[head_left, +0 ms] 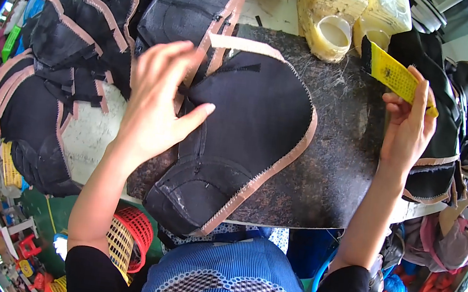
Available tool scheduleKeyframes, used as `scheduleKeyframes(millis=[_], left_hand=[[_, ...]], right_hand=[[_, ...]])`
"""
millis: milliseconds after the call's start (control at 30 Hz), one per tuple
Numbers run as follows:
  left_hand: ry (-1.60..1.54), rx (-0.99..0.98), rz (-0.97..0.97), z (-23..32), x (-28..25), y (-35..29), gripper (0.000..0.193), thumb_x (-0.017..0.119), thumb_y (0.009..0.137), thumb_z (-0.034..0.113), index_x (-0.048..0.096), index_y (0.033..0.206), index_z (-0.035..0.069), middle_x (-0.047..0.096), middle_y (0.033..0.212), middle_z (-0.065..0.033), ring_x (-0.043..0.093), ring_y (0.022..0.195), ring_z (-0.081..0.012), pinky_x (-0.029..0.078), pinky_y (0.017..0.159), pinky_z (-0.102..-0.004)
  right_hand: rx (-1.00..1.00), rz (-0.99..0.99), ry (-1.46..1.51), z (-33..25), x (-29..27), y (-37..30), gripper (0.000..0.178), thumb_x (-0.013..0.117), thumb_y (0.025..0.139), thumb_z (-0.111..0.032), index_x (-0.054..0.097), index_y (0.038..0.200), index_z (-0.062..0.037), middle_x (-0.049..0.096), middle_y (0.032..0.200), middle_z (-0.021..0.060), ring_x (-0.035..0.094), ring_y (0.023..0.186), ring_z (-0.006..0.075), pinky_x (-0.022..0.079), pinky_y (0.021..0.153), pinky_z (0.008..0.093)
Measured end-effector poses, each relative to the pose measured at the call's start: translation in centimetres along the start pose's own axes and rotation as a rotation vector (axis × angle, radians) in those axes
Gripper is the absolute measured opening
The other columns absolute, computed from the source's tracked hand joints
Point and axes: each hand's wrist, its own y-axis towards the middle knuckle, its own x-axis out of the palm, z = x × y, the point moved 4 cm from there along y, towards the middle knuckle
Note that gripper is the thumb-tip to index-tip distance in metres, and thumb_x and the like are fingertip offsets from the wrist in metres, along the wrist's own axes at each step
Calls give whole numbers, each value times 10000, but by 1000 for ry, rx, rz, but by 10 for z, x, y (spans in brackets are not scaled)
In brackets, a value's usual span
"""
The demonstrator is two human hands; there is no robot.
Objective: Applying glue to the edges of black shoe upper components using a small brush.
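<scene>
A black shoe-upper piece (249,118) with a pinkish-tan zigzag edge lies in front of me on a dark, stained board. Over its left side is my left hand (161,93), thumb spread away from the fingers, which are slightly blurred; it holds nothing that I can see. A pale strip sticks out from the piece's top edge, near those fingertips. Up at the right, my right hand (409,121) grips a yellow perforated brush (394,75) with a dark bristly end, held above the board and apart from the piece.
More black upper pieces (39,116) lie heaped at the left and behind. Glue-crusted yellowish containers (332,38) stand at the back of the dark board (335,176). Black uppers (431,179) are stacked at right. A red basket (135,233) sits below the table; another person (447,242) is at far right.
</scene>
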Motion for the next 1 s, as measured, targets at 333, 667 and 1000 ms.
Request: scheduleKeyframes(millis=[333,667,1000], left_hand=[[-128,-17,-385,-21,22,25,286,722,846,245,606,835,-15,635,699,-195,662,678,-365,519,645,-441],[71,-68,-450,-21,37,27,293,742,796,190,667,989,-19,682,848,-209,683,846,-354,533,793,-451],[116,-34,-482,-24,40,20,239,736,807,170,664,937,-17,691,807,-195,708,819,-329,572,763,-417]], right_hand=[[-236,-533,-763,40,73,74,256,635,975,-247,709,1082,-27,658,669,47,616,554,66,465,505,218],[646,-669,-50,50,42,63,350,514,1042,-268,603,1252,-3,675,986,80,541,564,4,390,433,111],[131,-1053,-610,36,128,-44,308,705,908,-296,686,879,10,686,721,87,652,614,106,508,551,245]])
